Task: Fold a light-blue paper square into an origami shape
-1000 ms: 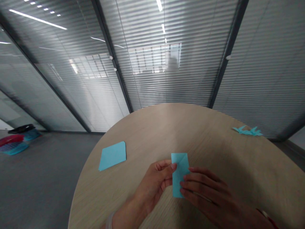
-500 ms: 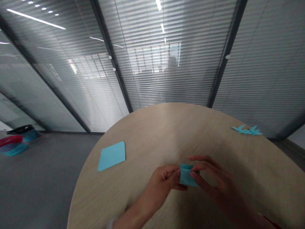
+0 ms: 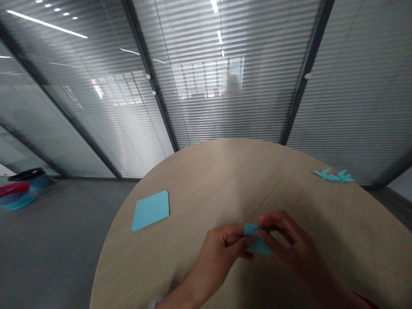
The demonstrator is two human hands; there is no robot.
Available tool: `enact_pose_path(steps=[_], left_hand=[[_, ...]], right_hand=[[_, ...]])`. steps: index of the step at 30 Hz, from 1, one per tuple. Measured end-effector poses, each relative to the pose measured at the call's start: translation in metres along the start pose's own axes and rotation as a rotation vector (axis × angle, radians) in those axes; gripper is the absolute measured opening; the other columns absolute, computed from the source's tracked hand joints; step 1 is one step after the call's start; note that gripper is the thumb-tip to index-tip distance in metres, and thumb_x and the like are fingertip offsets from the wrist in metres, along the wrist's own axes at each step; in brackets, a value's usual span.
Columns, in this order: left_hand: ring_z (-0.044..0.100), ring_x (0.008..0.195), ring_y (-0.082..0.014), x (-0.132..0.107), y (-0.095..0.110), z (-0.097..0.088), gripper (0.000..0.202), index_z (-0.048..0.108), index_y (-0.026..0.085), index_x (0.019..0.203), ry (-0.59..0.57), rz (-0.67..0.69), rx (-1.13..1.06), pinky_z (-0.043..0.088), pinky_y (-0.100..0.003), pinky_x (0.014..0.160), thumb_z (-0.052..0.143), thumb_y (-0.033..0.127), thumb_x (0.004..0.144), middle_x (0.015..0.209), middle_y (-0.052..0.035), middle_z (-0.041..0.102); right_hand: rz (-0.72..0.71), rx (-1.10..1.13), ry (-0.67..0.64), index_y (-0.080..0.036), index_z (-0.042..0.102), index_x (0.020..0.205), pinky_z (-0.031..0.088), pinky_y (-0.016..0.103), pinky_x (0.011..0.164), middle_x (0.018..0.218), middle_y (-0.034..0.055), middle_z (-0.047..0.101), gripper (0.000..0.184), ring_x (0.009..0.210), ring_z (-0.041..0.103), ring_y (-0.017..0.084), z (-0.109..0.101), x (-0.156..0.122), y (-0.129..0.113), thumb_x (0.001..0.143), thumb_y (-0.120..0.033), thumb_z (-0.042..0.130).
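I have the small folded teal paper [image 3: 259, 246] between both hands, low over the near part of the counter [image 3: 206, 180]; I cannot tell from here whether it touches the wood. Taking it as the centre of a clock with twelve pointing away from me, the left hand [image 3: 222, 251] comes in from eight o'clock and the right hand [image 3: 301, 251] from four. The fingers of the left hand are closed on the paper's nine o'clock edge: the thumb lies flat across the near face, pointing toward two, and the other fingers curl behind and under it, with tips showing past the lower edge. The right hand has the upper corner, toward one o'clock, pinched between thumb and forefinger, the thumb on the near face and the forefinger over the top edge; its remaining fingers are bent, and I cannot tell whether they touch. A strip of teal shows bare between the two thumbs, running down to the lower edge at five o'clock. A flat teal sheet [image 3: 151, 210] lies on the counter between nine and ten, well apart from the left hand. Toward one to two o'clock, near the far rim, sit some pointed teal shapes [image 3: 334, 175]. Beyond the rim at twelve stand glass panels with blinds [image 3: 231, 116], and far out past nine, two baskets [image 3: 16, 195] rest on the floor [image 3: 64, 240].
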State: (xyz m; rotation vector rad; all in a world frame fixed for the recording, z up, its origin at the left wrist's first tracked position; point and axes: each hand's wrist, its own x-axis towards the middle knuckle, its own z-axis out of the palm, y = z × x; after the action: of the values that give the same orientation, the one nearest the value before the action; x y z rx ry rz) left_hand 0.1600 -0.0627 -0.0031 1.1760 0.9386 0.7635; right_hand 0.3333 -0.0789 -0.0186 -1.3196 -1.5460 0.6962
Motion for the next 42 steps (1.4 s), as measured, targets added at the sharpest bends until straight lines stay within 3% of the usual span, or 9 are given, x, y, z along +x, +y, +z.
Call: enact_pose_path(steps=[8, 13, 17, 21, 28, 35, 42], left_hand=[[0.064, 0.066, -0.0179, 0.0008, -0.003, -0.0018, 0.022, 0.076, 0.013, 0.083, 0.033, 0.012, 0.087, 0.052, -0.03, 0.066, 0.063, 0.03, 0.077, 0.069, -0.0048, 0.069], [0.063, 0.064, -0.0172, -0.0025, -0.0022, -0.0025, 0.022, 0.076, 0.015, 0.083, 0.055, 0.016, 0.232, 0.047, -0.025, 0.061, 0.061, 0.031, 0.079, 0.068, -0.0044, 0.069], [0.053, 0.052, -0.0125, -0.0058, 0.0014, -0.0013, 0.025, 0.074, 0.014, 0.069, 0.077, 0.063, 0.49, 0.034, -0.021, 0.049, 0.06, 0.031, 0.082, 0.056, -0.0007, 0.063], [0.042, 0.047, -0.0108, -0.0073, 0.001, -0.0015, 0.03, 0.074, 0.015, 0.07, 0.064, 0.133, 0.642, 0.026, -0.022, 0.046, 0.057, 0.036, 0.084, 0.052, 0.0013, 0.057], [0.042, 0.049, -0.0118, -0.0082, 0.0003, -0.0014, 0.029, 0.075, 0.016, 0.073, 0.05, 0.178, 0.727, 0.027, -0.023, 0.047, 0.056, 0.034, 0.087, 0.053, 0.0012, 0.054], [0.05, 0.049, -0.0131, -0.0081, 0.0001, -0.0025, 0.027, 0.076, 0.018, 0.08, 0.03, 0.252, 0.707, 0.031, -0.022, 0.046, 0.056, 0.034, 0.087, 0.056, -0.0012, 0.063], [0.063, 0.062, -0.0178, -0.0087, -0.0023, -0.0041, 0.03, 0.076, 0.018, 0.096, -0.01, 0.229, 0.78, 0.041, -0.024, 0.056, 0.051, 0.036, 0.091, 0.073, -0.006, 0.073]], right_hand=[[0.008, 0.085, 0.032, -0.023, 0.065, 0.085, 0.059, 0.023, 0.063, 0.08, 0.003, 0.074, 0.014, 0.074, 0.072, 0.018, 0.0, -0.0001, -0.0029, 0.077, -0.035, 0.066], [-0.01, 0.029, -0.025, -0.023, 0.069, 0.089, 0.058, 0.027, 0.066, 0.081, 0.0033, 0.076, 0.014, 0.075, 0.072, 0.019, -0.0003, 0.0007, -0.0049, 0.078, -0.031, 0.065], [-0.06, -0.04, -0.112, -0.022, 0.072, 0.079, 0.056, 0.028, 0.069, 0.076, 0.003, 0.073, 0.01, 0.075, 0.07, 0.02, 0.0001, 0.0018, -0.0056, 0.078, -0.029, 0.066], [-0.1, -0.056, -0.155, -0.022, 0.071, 0.072, 0.054, 0.025, 0.063, 0.069, 0.0009, 0.069, 0.014, 0.068, 0.068, 0.017, 0.0, 0.0032, -0.0025, 0.081, -0.03, 0.064], [-0.1, -0.103, -0.176, -0.024, 0.072, 0.073, 0.054, 0.023, 0.065, 0.071, -0.0003, 0.069, 0.014, 0.071, 0.068, 0.017, -0.0009, 0.0031, 0.0024, 0.083, -0.03, 0.064], [-0.133, -0.116, -0.167, -0.024, 0.072, 0.074, 0.055, 0.024, 0.062, 0.07, 0.0, 0.069, 0.018, 0.068, 0.069, 0.017, -0.002, 0.0028, -0.0005, 0.085, -0.034, 0.061], [-0.14, -0.097, -0.199, -0.023, 0.07, 0.078, 0.054, 0.025, 0.065, 0.074, 0.0004, 0.068, 0.012, 0.073, 0.068, 0.017, -0.0001, 0.0024, 0.0035, 0.085, -0.028, 0.061]])
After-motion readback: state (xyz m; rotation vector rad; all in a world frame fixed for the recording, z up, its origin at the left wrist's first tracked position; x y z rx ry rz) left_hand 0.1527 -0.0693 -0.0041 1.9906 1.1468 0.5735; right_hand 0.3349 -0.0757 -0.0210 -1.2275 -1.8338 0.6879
